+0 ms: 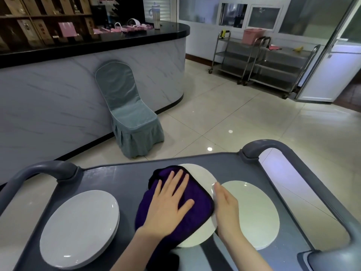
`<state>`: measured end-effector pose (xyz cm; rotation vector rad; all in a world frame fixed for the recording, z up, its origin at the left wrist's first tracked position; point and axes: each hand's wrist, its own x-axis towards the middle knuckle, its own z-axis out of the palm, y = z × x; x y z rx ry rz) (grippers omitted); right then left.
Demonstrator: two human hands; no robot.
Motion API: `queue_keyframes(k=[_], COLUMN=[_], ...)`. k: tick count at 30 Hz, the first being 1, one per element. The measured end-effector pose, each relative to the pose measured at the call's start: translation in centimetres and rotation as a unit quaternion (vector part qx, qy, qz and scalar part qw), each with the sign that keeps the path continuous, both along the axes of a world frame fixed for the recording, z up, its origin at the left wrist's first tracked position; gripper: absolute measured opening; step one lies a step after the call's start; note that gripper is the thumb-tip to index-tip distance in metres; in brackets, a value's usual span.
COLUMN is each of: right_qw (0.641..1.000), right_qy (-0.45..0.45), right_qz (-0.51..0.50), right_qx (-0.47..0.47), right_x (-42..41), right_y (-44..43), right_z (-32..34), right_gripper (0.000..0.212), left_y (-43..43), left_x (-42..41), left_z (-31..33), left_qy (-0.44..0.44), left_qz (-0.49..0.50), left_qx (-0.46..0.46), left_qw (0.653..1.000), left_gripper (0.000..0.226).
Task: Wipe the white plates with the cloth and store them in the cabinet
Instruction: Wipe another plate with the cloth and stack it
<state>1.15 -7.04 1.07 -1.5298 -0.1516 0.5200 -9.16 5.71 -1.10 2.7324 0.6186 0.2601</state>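
A purple cloth (197,210) lies over the left part of a white plate (201,176) in the middle of the grey cart top (125,180). My left hand (170,202) presses flat on the cloth, fingers spread. My right hand (226,206) grips that plate's right rim. Another white plate (257,214) lies to the right, partly under the wiped one. A short stack of white plates (80,227) sits at the left of the cart.
Grey cart handles rise at the left (39,171) and right (273,147). Ahead stand a covered chair (130,114) and a marble-fronted counter (58,90). Steel trolleys (263,61) stand at the back right on the tiled floor.
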Motion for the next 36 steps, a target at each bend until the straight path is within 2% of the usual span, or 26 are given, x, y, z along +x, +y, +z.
queue_keyframes(k=[5,8,10,12,15,17,21,25,29,31,36], right_qw=[0.993,0.994,0.996,0.999,0.999,0.998,0.997,0.994,0.996,0.998,0.996], right_qy=[0.051,0.052,0.046,0.028,0.044,0.063,0.055,0.063,0.059,0.051,0.081], right_qz=[-0.091,-0.081,-0.067,-0.035,0.014,0.014,-0.041,-0.080,-0.058,-0.023,0.024], right_qx=[0.054,0.043,0.024,-0.004,-0.009,-0.002,0.021,0.042,0.025,-0.006,-0.008], right_x=[2.3,2.1,1.2,0.0,-1.4,-1.4,0.5,1.9,1.1,-0.1,-1.3], right_y=[-0.5,-0.4,-0.5,-0.6,-0.6,-0.4,0.0,0.0,0.1,0.0,-0.2], right_z=[2.1,1.5,0.4,-0.5,-1.0,-0.6,1.5,2.6,1.3,0.7,1.0], right_gripper=[0.031,0.035,0.041,0.038,0.034,0.035,0.033,0.027,0.030,0.034,0.035], left_y=[-0.8,-2.9,-4.0,-3.9,-2.0,-0.5,1.0,-1.3,-3.8,-3.3,0.1], left_x=[-2.5,-2.5,-1.6,-0.7,0.1,0.2,-1.2,-2.6,-1.7,-0.9,-0.1], left_z=[-2.2,-2.9,-2.3,-1.6,-0.5,-0.3,-0.8,-2.2,-2.2,-1.2,-0.6], left_qy=[-0.021,-0.020,-0.003,0.007,0.018,0.017,0.054,0.078,0.058,0.050,0.042], left_qz=[-0.003,-0.043,-0.074,-0.090,-0.082,-0.065,-0.011,-0.027,-0.074,-0.068,-0.019], left_qx=[-0.030,-0.016,0.025,0.064,0.078,0.053,0.032,0.034,0.057,0.055,0.038], left_qw=[0.999,0.999,0.997,0.994,0.993,0.996,0.998,0.996,0.994,0.995,0.998], left_gripper=[0.062,0.060,0.062,0.062,0.060,0.060,0.063,0.063,0.065,0.062,0.064])
